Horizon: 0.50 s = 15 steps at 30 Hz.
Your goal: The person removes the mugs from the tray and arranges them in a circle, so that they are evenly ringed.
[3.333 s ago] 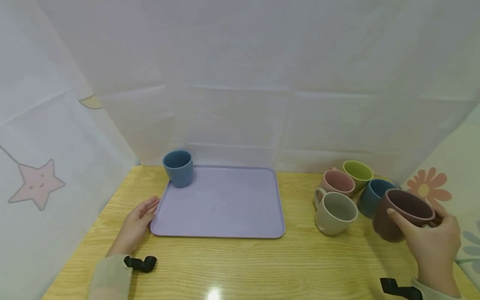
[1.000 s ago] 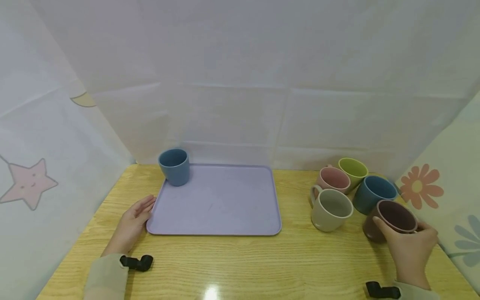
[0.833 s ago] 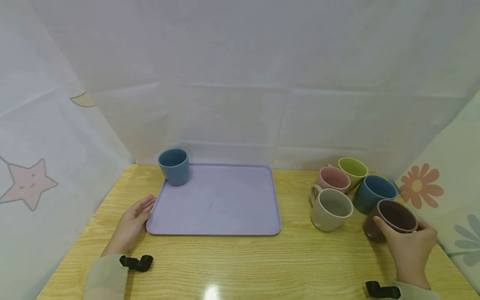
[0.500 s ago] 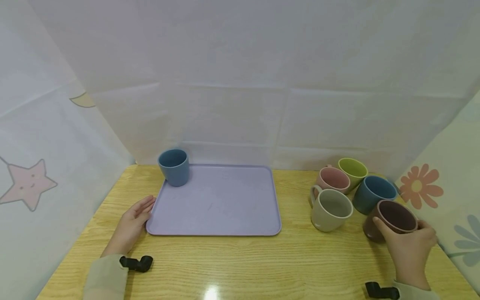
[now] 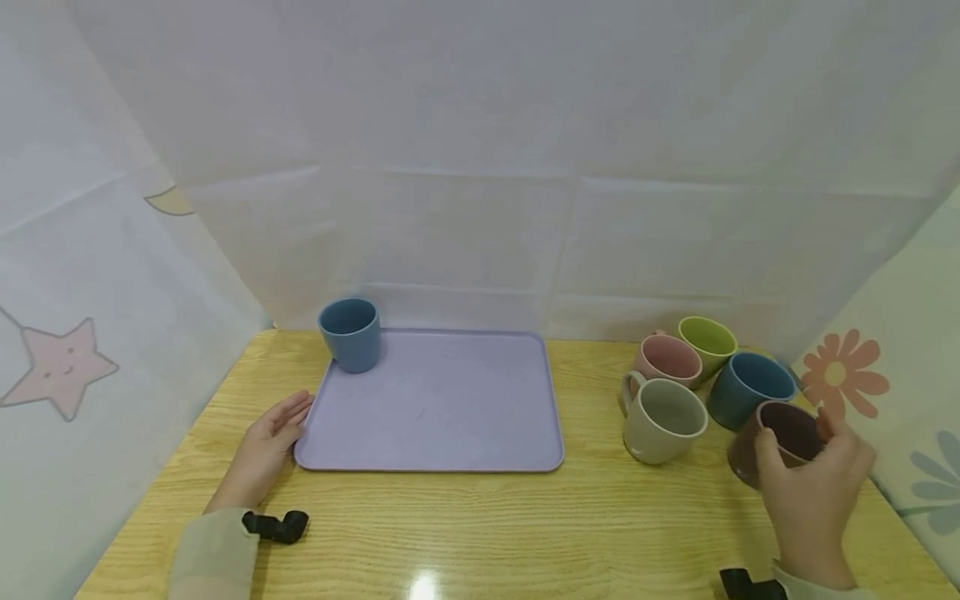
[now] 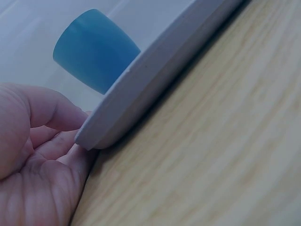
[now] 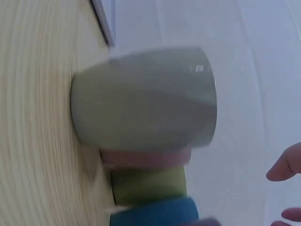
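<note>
My right hand is above the dark brown mug, thumb near its front rim and fingers spread past the far right side. In the right wrist view the thumb and fingertips stand away from the mugs, holding nothing. The brown mug stands upright on the table, partly hidden by the hand. My left hand lies at the left edge of the lilac tray. Its relaxed fingers rest alongside, and the thumb touches the rim. A blue cup stands on the tray's back left corner.
Beside the brown mug stand a blue mug, a grey-beige mug, a pink mug and a green cup, close together. The wooden table meets a white cloth backdrop behind and at both sides.
Earlier my right hand held the brown mug raised, then set it down behind the table's right front. Now its fingers have come off the mug and lifted. The left hand stays at the tray.
</note>
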Motion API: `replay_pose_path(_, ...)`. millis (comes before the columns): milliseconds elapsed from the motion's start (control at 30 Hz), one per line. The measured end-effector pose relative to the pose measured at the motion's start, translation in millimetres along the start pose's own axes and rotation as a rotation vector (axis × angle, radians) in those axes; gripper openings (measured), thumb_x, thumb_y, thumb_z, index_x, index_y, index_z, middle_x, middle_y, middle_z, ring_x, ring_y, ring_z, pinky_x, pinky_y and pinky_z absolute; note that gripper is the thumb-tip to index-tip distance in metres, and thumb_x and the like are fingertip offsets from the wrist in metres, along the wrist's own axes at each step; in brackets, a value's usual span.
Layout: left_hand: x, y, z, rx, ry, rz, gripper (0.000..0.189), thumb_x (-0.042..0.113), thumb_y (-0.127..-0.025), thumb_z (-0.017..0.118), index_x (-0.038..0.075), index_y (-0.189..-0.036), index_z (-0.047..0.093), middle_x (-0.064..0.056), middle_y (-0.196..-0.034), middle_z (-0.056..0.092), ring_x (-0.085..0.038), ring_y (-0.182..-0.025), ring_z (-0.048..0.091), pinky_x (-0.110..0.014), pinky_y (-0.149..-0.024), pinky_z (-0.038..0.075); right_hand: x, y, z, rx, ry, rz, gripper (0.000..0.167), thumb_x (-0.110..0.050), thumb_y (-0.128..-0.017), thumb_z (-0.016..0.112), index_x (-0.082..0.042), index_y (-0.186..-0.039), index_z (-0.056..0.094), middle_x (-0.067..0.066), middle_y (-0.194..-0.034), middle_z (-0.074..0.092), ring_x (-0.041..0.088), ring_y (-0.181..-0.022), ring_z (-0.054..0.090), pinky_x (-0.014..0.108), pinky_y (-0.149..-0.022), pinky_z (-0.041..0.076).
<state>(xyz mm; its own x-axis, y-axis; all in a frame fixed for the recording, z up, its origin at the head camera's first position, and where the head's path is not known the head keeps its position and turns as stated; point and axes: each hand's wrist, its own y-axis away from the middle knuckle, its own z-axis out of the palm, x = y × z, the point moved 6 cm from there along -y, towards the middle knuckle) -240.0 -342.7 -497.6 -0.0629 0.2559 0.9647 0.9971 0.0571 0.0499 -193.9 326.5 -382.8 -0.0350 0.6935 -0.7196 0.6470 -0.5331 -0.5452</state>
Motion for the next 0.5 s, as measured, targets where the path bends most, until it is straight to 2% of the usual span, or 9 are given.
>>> replay_pose_path(67,0.3,-0.2,0.0,-0.003,0.003,0.003,0.056,0.008,-0.11,0.037,0.0,-0.161,0.018,-0.021,-0.164,0.025,-0.036,-0.15,0.025,-0.01,-0.107,0.037,-12.0,5.4,5.2,-0.019,-0.056,-0.081,0.062,-0.004,-0.084,0.07,0.006,-0.141,0.049,-0.013,-0.119,0.041,-0.008,-0.108,0.029,0.014,-0.09,0.036)
replay_pose_path(133,0.2,-0.3,0.1,-0.005,0.008,0.007,0.056,0.008,-0.109,0.037,0.0,-0.161,0.018,-0.021,-0.164,0.025,-0.036,-0.15,0.025,-0.01,-0.106,0.037,-24.2,11.7,12.4,-0.053,-0.105,-0.151,0.059,0.001,-0.083,0.069,0.007,-0.138,0.052,-0.021,-0.118,0.035,-0.009,-0.108,0.035,0.005,-0.087,0.038)
replay_pose_path(233,-0.2,0.4,-0.2,-0.002,0.01,0.013,0.055,0.006,-0.109,0.037,-0.001,-0.161,0.018,-0.022,-0.164,0.025,-0.036,-0.15,0.024,-0.009,-0.106,0.037,-43.3,19.3,27.0,-0.124,-0.177,-0.237,0.057,0.007,-0.082,0.069,0.009,-0.137,0.052,-0.009,-0.122,0.044,-0.007,-0.11,0.04,0.002,-0.089,0.04)
replay_pose_path(367,-0.7,1.3,-0.5,0.001,0.01,0.011,0.056,0.005,-0.109,0.037,-0.001,-0.161,0.018,-0.021,-0.164,0.026,-0.036,-0.15,0.025,-0.009,-0.106,0.037,-68.4,27.9,48.7,-0.203,-0.26,-0.34,0.054,0.011,-0.082,0.069,0.011,-0.134,0.053,0.021,-0.121,0.051,0.0,-0.11,0.045,0.002,-0.09,0.042)
replay_pose_path(500,-0.5,1.1,-0.1,-0.003,0.006,0.004,0.056,0.005,-0.109,0.037,0.0,-0.161,0.018,-0.021,-0.164,0.025,-0.036,-0.15,0.025,-0.012,-0.109,0.036,-89.6,36.5,70.3,-0.273,-0.337,-0.41,0.051,0.012,-0.083,0.068,0.01,-0.132,0.055,0.026,-0.117,0.053,0.007,-0.106,0.051,0.003,-0.086,0.046)
